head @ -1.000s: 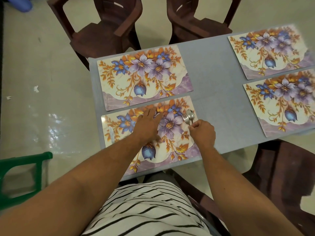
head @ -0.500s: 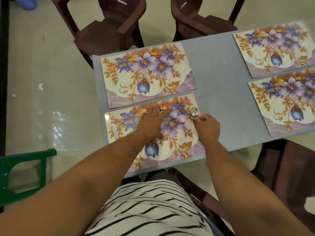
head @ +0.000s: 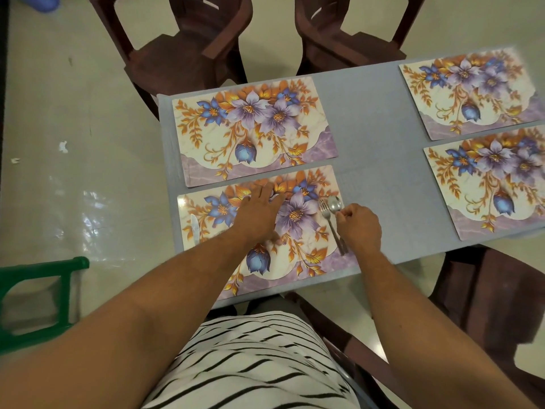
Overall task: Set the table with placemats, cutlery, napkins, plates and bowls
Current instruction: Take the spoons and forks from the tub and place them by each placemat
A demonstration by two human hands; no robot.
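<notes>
Home dining area: table (head: 368, 137), chairs (head: 188, 39), placemats (head: 253, 128)

you'll find no readable text, label, brand, number or sign anywhere in this view.

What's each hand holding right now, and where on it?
The right hand pinches the spoon at its neck, just below the bowl, beside the fork. The left hand holds nothing; it rests flat on the near placemat.
</notes>
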